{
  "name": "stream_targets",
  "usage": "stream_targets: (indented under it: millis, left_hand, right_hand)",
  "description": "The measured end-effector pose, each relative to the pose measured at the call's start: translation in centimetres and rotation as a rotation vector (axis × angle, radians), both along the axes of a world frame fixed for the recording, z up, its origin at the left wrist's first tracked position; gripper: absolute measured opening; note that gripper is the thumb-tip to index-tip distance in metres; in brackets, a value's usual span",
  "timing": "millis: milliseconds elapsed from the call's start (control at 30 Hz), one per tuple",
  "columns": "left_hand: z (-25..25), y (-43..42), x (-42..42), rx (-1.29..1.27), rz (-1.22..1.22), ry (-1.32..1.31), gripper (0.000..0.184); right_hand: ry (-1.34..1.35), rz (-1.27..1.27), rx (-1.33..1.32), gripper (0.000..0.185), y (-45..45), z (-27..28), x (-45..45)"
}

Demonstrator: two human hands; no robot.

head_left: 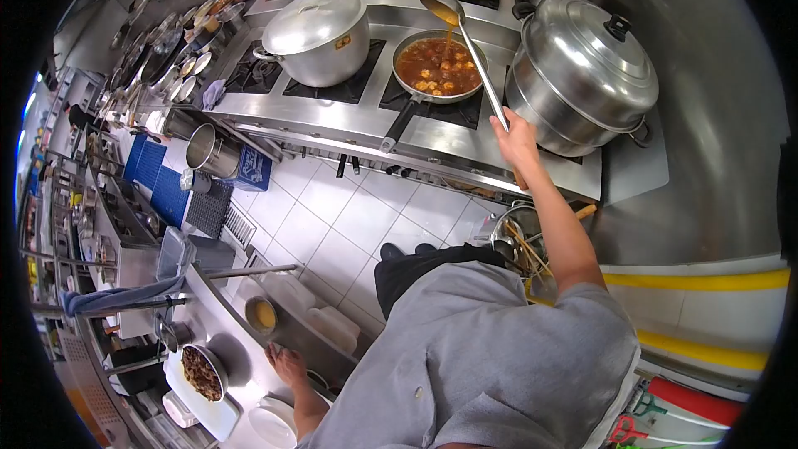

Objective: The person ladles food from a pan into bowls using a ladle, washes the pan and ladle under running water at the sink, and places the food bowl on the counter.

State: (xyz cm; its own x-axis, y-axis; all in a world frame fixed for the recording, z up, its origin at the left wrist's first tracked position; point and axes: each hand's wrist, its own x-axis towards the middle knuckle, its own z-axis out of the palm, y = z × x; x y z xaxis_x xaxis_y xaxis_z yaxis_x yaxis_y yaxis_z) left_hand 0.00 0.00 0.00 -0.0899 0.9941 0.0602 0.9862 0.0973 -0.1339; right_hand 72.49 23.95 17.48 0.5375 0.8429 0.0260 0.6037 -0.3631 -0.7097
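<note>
My right hand [517, 140] is closed around the long handle of a metal ladle [476, 48]. The ladle's bowl is tilted above a frying pan [408, 100], and brown-orange liquid runs from it into the pan. Reddish-brown sauce [424, 60] with several pale orange lumps fills the pan, which sits on a burner with its black handle towards me. Low on the left, my left hand [287, 362] rests at the edge of a steel counter, fingers loosely bent and apart. A metal bowl of yellow liquid [263, 313] stands just beyond it.
A lidded aluminium pot [317, 37] stands left of the pan, a large lidded steamer [582, 75] right of it. A bowl of dark chopped food [204, 372] sits on a white board [223, 417]. Utensils [524, 241] stick out of a container below the stove.
</note>
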Motion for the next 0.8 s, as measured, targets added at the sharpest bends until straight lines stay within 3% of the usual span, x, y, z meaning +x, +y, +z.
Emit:
stream_targets:
  millis: [67,300,367,433,533,633,667,700,767,800]
  left_hand:
    - [1.5,-0.1,1.0,-0.019,-0.013,-0.031,0.015]
    - [0.9,0.2,0.7,0.012,0.017,-0.095,0.011]
    - [0.9,0.3,0.6,-0.047,0.047,-0.109,0.010]
    - [0.6,0.3,0.5,0.016,0.011,-0.072,0.013]
    - [0.4,0.6,0.1,0.051,-0.028,-0.034,0.019]
    - [-0.3,0.1,-0.5,-0.042,-0.001,-0.030,0.018]
    - [-0.4,0.4,-0.4,-0.101,0.016,-0.036,0.016]
    - [0.1,0.6,0.0,-0.097,0.004,-0.018,0.016]
    - [0.9,0.1,0.4,-0.060,-0.080,0.011,0.024]
    - [0.7,0.0,1.0,-0.006,-0.071,0.000,0.025]
  right_hand:
    - [-0.161,0.012,0.030,0.030,0.5,-0.9,0.3]
    - [-0.370,-0.057,-0.052,0.027,2.6,-6.5,2.3]
    - [0.203,-0.124,-0.196,0.029,1.7,-3.8,0.0]
    - [0.360,-0.114,-0.216,0.028,0.9,-2.4,-2.0]
    - [1.309,-0.088,-0.050,0.031,0.7,-2.7,-1.4]
    - [1.436,-0.034,-0.078,0.033,0.6,-1.9,-0.7]
    - [1.117,0.001,-0.029,0.033,0.0,-1.2,-2.2]
    - [1.135,-0.006,-0.018,0.033,-0.2,-0.4,-3.1]
    - [0.647,-0.015,-0.069,0.031,-1.3,0.2,-4.4]
    - [0.529,-0.031,-0.078,0.028,-1.3,0.0,-4.2]
